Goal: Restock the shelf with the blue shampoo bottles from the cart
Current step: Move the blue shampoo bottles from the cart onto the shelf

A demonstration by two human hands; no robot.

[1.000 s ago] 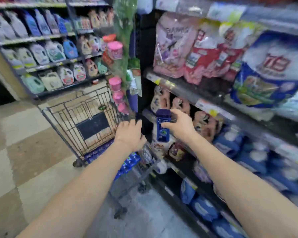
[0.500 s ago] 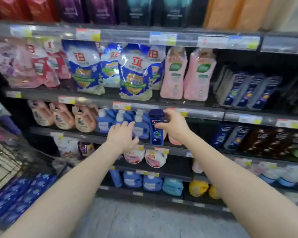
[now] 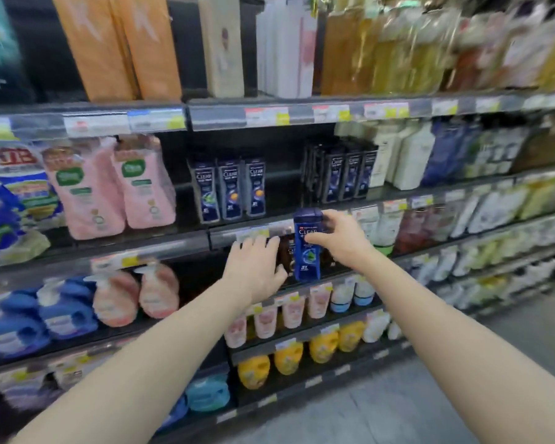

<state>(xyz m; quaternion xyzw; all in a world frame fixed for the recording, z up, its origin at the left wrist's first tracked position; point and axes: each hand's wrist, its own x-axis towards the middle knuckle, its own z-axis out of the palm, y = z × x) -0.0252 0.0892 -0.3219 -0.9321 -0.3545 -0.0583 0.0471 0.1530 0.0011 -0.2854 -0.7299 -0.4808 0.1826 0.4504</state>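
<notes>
The step in hand is judged to be the placing of one bottle on the shelf (image 3: pixel 225 238). The cart is not in view. All positions below are referred to this shelf.

Toward the left end of the shelf, a row of three blue bottles (image 3: pixel 228 190) is stood upright with labels forward. Further right on the same shelf, a group of darker bottles (image 3: pixel 345 173) is stood. A bare gap is left between the two groups and is judged the likely place for new stock.

The blue shampoo bottle (image 3: pixel 307 248) is held upright, cap up, in front of the shelf's front rail and partly below shelf level, beneath that gap. For the next move, the bottle must be raised clear of the rail, set down in the gap with the label forward, and released without the standing rows being knocked.

The right hand (image 3: pixel 342 241) is closed on the bottle's upper half. Its fingers (image 3: pixel 332 219) are curled round the far side, and the thumb is laid across the label.

The left hand (image 3: pixel 257 267) is held before the rail, nearer the shelf's left end than the bottle is. Its fingers are extended and slightly spread, and nothing is gripped. Whether the rail is touched cannot be told.
</notes>
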